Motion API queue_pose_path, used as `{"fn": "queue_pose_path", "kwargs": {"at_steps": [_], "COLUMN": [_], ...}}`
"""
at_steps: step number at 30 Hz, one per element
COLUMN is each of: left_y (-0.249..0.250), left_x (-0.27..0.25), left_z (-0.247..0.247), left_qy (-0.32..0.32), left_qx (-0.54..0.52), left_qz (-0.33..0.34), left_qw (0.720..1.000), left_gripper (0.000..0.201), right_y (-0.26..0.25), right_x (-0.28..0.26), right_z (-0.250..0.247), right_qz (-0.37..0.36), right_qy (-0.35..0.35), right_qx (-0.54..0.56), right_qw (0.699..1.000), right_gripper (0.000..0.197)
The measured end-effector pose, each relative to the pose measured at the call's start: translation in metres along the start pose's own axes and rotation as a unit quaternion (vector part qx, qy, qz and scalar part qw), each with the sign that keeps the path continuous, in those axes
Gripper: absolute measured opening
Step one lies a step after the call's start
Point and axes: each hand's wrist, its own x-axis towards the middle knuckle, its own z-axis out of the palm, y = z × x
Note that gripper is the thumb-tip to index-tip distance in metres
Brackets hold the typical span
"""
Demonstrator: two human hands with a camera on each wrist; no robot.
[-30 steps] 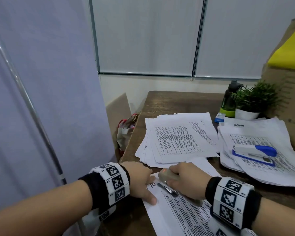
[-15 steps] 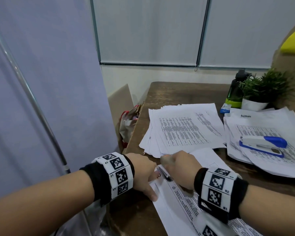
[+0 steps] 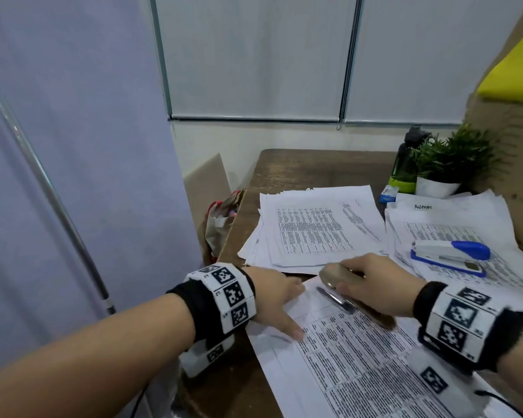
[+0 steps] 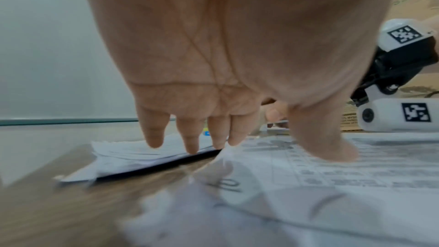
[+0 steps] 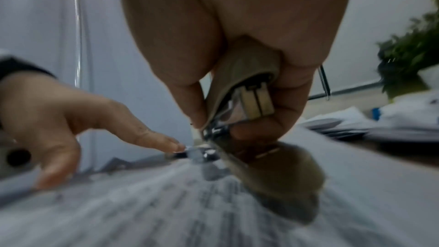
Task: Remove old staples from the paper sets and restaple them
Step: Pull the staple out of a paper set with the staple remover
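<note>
A printed paper set (image 3: 360, 372) lies at the table's near edge. My left hand (image 3: 274, 295) presses its top-left corner flat with straight fingers, thumb spread onto the page (image 4: 308, 176). My right hand (image 3: 375, 285) grips a beige stapler (image 3: 329, 274) with a metal arm, jaws apart, low over the sheet just right of the left hand. In the right wrist view the stapler (image 5: 242, 85) has its metal tip on the paper beside the left hand (image 5: 71, 115). Its index fingertip nearly touches the tip. No staple is discernible.
A fanned paper pile (image 3: 314, 230) lies behind the hands. A second pile (image 3: 465, 224) at right carries a blue and white stapler (image 3: 450, 254). A potted plant (image 3: 447, 164), a dark bottle (image 3: 405, 164) and a cardboard box (image 3: 511, 176) stand at the back right. The table's left edge drops beside a bag (image 3: 221, 218).
My right hand has drawn the beige stapler a little to the right, away from the corner. The left hand keeps pressing the paper in about the same place.
</note>
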Motion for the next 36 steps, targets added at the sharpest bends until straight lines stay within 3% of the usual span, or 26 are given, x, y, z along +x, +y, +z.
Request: {"fn": "queue_pose_path", "kwargs": {"at_steps": [2,5,9,14,17,23,25,26,28,30,33,36], "left_y": [0.010,0.014,0.011,0.012,0.010,0.012,0.016,0.018,0.021,0.027,0.035,0.032], "left_x": [0.008,0.014,0.011,0.010,0.010,0.011,0.008,0.010,0.016,0.024,0.035,0.044], "left_z": [0.001,0.003,0.004,0.006,0.009,0.006,-0.002,-0.005,-0.010,-0.009,-0.008,-0.004], "left_qy": [-0.029,-0.046,-0.046,-0.039,-0.037,-0.036,-0.042,-0.024,0.047,0.067,0.026,0.013], "left_qx": [0.016,0.033,0.010,0.011,0.017,0.014,0.010,0.007,-0.012,-0.023,0.002,0.003], "left_qz": [0.003,0.003,0.014,0.015,0.021,0.014,-0.011,-0.020,-0.033,-0.030,-0.012,-0.009], "left_qw": [0.999,0.998,0.999,0.999,0.999,0.999,0.999,0.999,0.998,0.997,1.000,1.000], "left_gripper": [0.100,0.105,0.104,0.102,0.102,0.103,0.091,0.075,0.057,0.067,0.106,0.114], "right_y": [0.008,0.008,0.001,-0.010,-0.018,-0.006,0.001,0.006,0.020,0.029,0.033,0.030], "right_x": [-0.003,0.000,0.012,0.010,0.023,0.050,0.038,0.029,0.016,0.006,0.002,0.007], "right_z": [0.003,0.010,0.015,0.014,0.024,0.028,0.017,0.010,-0.001,-0.009,-0.007,-0.001], "right_qz": [-0.001,0.004,-0.001,0.000,0.018,0.113,0.131,0.132,0.114,0.089,0.069,0.059], "right_qy": [-0.021,-0.031,-0.043,-0.046,-0.031,0.021,0.048,0.053,0.045,0.020,-0.004,0.006], "right_qx": [-0.038,-0.062,-0.082,-0.082,-0.086,0.067,0.168,0.192,0.144,0.065,0.017,0.008], "right_qw": [0.999,0.998,0.996,0.996,0.996,0.991,0.976,0.971,0.982,0.994,0.997,0.998], "right_gripper": [0.042,0.035,0.028,0.036,0.027,0.031,0.027,0.025,0.024,0.026,0.039,0.046]}}
